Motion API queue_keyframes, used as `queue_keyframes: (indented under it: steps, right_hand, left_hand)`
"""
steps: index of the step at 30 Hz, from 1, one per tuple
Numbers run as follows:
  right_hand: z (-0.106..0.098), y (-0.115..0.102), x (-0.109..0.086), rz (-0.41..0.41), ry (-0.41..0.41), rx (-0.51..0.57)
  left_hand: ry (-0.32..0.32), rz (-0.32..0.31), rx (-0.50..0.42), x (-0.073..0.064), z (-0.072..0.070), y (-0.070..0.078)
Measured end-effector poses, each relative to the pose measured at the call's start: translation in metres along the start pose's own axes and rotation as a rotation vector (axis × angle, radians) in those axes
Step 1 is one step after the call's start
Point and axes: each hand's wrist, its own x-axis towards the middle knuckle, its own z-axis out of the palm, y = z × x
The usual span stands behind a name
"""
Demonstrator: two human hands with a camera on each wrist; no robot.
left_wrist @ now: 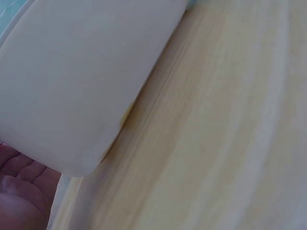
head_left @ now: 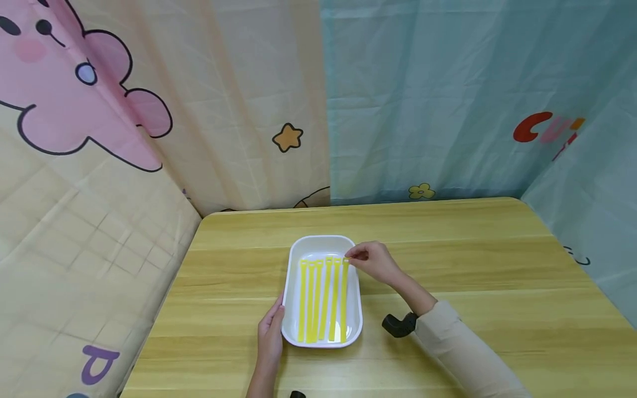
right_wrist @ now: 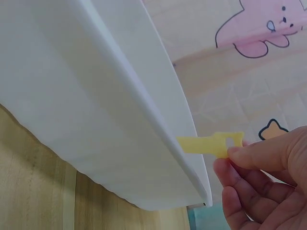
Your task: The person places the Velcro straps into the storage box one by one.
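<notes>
A white tray [head_left: 323, 243] stands on the table, with several yellow slotted strap ties [head_left: 315, 301] laid lengthwise side by side inside it. At its far right corner my right hand [head_left: 375, 262] pinches the slotted head of the rightmost yellow strap tie [right_wrist: 211, 143] between thumb and fingertips. The head of that strap sticks up past the rim in the right wrist view, and the rim hides its lower part there. My left hand [head_left: 270, 334] holds the tray by its near left side. Only part of that hand's fingers and palm shows in the left wrist view.
The wooden table [head_left: 239, 249] extends around the tray on every side. Behind it hangs a printed curtain [head_left: 249, 110], beige on the left and blue on the right. A black wrist-worn device [head_left: 400, 325] is by the right sleeve [head_left: 463, 348].
</notes>
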Motion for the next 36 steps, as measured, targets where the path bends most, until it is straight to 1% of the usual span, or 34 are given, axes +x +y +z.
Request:
queue_keyframes:
  steps: [12,16,17,20,23,25,26,29,30,32,34,36]
  right_hand:
    - [0.001,0.000,0.003,0.047,0.024,-0.009]
    - [0.000,-0.001,0.002,0.033,0.032,0.004]
    - [0.000,-0.001,0.002,0.011,0.039,0.003]
    - [-0.001,-0.001,0.002,-0.015,0.048,0.005]
    - [0.000,0.001,0.003,-0.008,0.052,-0.001]
    - [0.001,0.002,0.003,0.011,0.049,0.007]
    - [0.001,0.003,0.002,0.004,0.054,0.007]
    - [0.000,0.007,-0.004,0.014,0.089,0.034]
    - [-0.001,0.009,-0.007,0.010,0.106,0.043]
    - [-0.003,0.017,-0.015,0.032,0.154,0.056]
    - [-0.008,0.025,-0.024,0.069,0.202,0.069]
    - [-0.014,0.033,-0.032,0.100,0.253,0.078]
  left_hand:
    - [0.005,0.002,0.014,0.000,-0.001,0.002]
    - [0.007,0.003,0.018,0.000,-0.001,0.002]
    - [0.009,0.001,0.019,0.000,-0.001,0.002]
    - [0.012,-0.006,0.018,0.000,-0.001,0.002]
    - [0.014,-0.008,0.017,0.000,-0.001,0.002]
    - [0.018,-0.006,0.016,-0.001,-0.001,0.002]
    - [0.020,-0.006,0.016,-0.001,0.000,0.002]
    - [0.022,-0.013,0.014,-0.001,0.000,0.002]
    - [0.015,-0.011,0.016,-0.002,0.000,0.003]
    - [0.000,-0.009,0.030,-0.003,-0.002,0.004]
    - [0.001,0.015,0.074,-0.003,-0.004,0.008]
    - [0.012,0.071,0.165,-0.003,-0.004,0.015]
